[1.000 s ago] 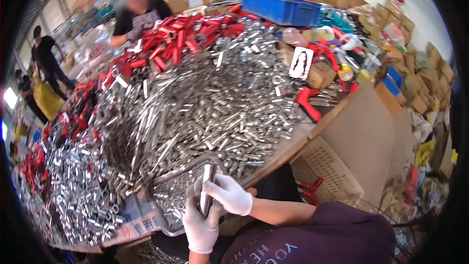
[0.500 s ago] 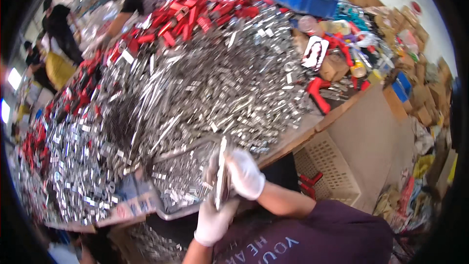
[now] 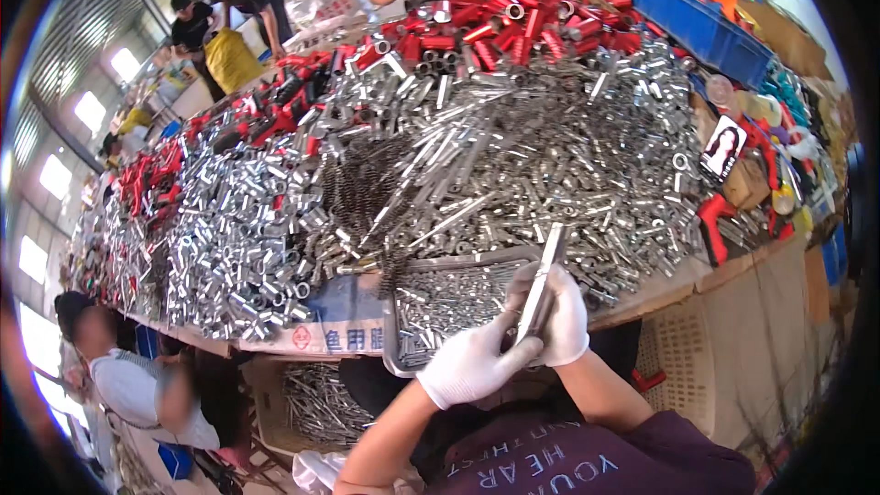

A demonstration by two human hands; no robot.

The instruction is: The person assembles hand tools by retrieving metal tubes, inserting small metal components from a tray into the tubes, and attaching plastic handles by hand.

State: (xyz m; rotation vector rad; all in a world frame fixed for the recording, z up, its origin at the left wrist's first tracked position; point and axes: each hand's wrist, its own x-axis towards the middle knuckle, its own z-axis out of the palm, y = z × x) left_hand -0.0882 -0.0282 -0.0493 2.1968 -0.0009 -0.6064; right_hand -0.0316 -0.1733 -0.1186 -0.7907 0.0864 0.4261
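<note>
My left hand (image 3: 475,359), in a white knit glove, is closed around the lower part of a long, shiny metal piece (image 3: 543,282). My right hand (image 3: 565,319), gloved the same way, wraps it from the right side. The piece tilts, with its upper end rising above the fingers; whether it is one part or several laid together I cannot make out. Just behind the hands lies a grey tray (image 3: 392,339) with small metal parts in it. Loose silvery fittings (image 3: 623,220) heap up beyond the tray.
Red plastic parts (image 3: 513,27) pile at the back, near a blue crate (image 3: 701,32). Dark springs (image 3: 362,183) and metal sleeves (image 3: 238,247) lie left. A phone (image 3: 724,148) stands at right. Below the table are bins (image 3: 683,357). Several people work around.
My view has swung left, so the table sits further right in the picture and a person at the lower left shows. Both hands still hold the metal piece, with my left hand now closer to my right.
</note>
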